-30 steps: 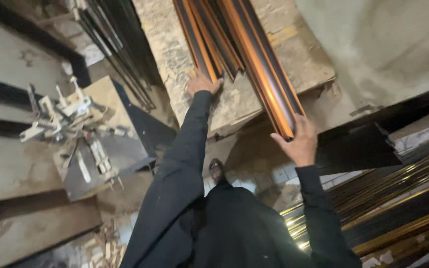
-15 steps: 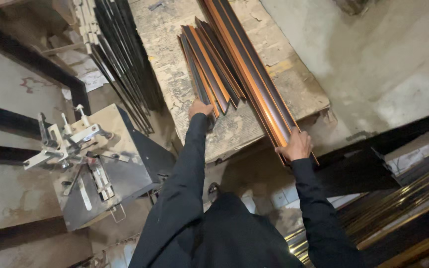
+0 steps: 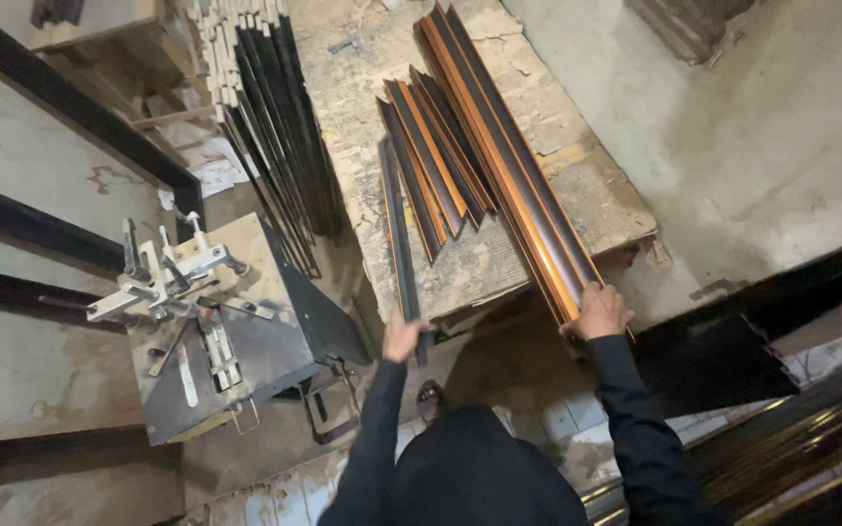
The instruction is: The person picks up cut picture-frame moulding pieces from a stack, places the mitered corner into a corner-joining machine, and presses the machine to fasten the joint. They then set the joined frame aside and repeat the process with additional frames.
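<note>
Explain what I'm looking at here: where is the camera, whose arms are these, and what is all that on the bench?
The camera sits on a person's head and looks down, so the two dark-sleeved arms at the bottom are the wearer's own. There is no machine arm, only bare hands. The left hand takes hold of the near end of a single dark strip that lies along the worn wooden bench. The right hand rests on the near end of a long bundle of orange-and-black strips. Between them lies a shorter pile of the same strips. Left of the bench, more dark strips lean in a stack, and a small metal stand carries a clamp tool.
</note>
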{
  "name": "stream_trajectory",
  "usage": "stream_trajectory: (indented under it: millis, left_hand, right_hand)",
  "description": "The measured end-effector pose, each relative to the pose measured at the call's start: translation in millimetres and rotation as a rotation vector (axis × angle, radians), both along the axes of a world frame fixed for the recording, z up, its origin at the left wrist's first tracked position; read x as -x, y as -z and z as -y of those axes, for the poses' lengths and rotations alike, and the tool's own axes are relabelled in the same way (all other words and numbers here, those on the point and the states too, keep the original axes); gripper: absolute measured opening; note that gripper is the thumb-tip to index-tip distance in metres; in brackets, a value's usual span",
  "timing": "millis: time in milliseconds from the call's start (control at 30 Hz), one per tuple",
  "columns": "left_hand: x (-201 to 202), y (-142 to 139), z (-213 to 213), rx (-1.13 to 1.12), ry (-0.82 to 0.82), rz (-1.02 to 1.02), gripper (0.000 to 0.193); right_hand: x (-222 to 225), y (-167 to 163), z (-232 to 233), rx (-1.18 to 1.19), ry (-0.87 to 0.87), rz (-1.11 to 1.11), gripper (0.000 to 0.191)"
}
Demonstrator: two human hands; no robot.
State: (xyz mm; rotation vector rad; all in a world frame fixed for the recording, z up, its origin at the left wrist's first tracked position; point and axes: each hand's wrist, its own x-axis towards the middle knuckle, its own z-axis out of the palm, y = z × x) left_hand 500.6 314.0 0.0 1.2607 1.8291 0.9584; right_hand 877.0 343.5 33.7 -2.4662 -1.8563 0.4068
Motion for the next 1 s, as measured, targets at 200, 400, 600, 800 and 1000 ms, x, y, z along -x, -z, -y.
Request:
stream_trajectory:
  millis: [200, 400, 600, 800, 1000]
  left_hand:
    - [1, 27, 100, -0.006, -0.084, 0.073, 0.067]
    - [-5, 36, 146, -0.159, -0.099, 0.211, 0.064]
    - [-15, 39, 181, -0.119, -0.194, 0.204, 0.065]
    - [-20, 42, 205, -0.177, -0.231, 0.172, 0.067]
    - [-23, 40, 217, -0.173, -0.276, 0.152, 0.066]
  right_hand:
    - [-3, -15, 11, 0.064, 0.031, -0.028, 0.105]
    - [-5, -17, 11, 0.091, 0.044, -0.073, 0.108]
    - [-7, -8, 26, 0.001, -0.044, 0.030, 0.100]
    - [-26, 2, 40, 0.060, -0.078, -0.001, 0.102]
    - [-30, 14, 44, -0.014, -0.063, -0.074, 0.110]
